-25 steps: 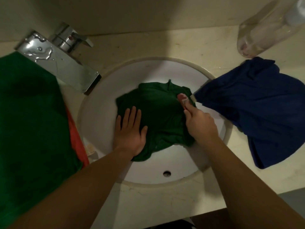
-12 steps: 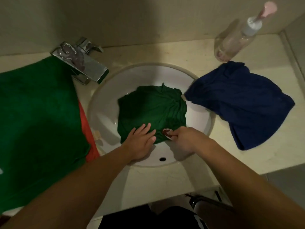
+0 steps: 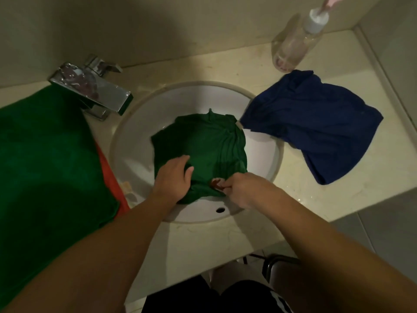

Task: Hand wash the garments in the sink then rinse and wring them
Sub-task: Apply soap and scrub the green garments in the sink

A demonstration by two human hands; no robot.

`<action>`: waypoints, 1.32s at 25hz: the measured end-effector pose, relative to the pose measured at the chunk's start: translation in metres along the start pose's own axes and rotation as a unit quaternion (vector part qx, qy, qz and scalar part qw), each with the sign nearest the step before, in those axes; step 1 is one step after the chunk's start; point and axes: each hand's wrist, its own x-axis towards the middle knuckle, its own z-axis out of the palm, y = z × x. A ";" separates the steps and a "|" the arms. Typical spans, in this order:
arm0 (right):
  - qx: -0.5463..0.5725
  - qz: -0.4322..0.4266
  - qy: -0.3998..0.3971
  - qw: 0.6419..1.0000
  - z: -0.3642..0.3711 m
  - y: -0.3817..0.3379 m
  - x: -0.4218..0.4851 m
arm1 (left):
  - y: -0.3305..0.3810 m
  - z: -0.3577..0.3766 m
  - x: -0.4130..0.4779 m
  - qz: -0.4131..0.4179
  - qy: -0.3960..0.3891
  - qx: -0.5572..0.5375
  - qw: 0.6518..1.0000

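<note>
A dark green garment (image 3: 203,141) lies crumpled in the white round sink (image 3: 133,136). My left hand (image 3: 172,180) rests on the garment's near left part, fingers together and pressing the cloth down. My right hand (image 3: 243,188) is at the garment's near edge and pinches a small reddish-pink piece (image 3: 217,183), perhaps a bit of soap, against the fabric. A dark blue garment (image 3: 316,123) lies on the counter to the right, one corner hanging over the sink rim.
A chrome faucet (image 3: 97,91) stands at the sink's back left. A large green cloth (image 3: 45,154) over an orange one (image 3: 110,177) covers the counter on the left. A clear pump bottle (image 3: 293,48) stands at the back right. The counter's front edge is near my body.
My right hand moved with the reddish piece from the garment's far right to its near edge. My left hand slid toward me and its fingers drew together. The view pulled back.
</note>
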 end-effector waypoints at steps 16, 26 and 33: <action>-0.065 0.009 0.042 0.997 0.026 -0.018 0.010 | -0.013 0.019 -0.005 -0.046 -0.087 0.143 0.985; -0.060 -0.033 0.060 0.996 0.016 -0.018 0.006 | -0.013 0.021 -0.004 -0.046 -0.078 0.135 0.987; 0.002 -0.008 0.085 0.996 0.013 -0.011 0.023 | -0.011 0.021 -0.004 -0.052 -0.075 0.142 0.986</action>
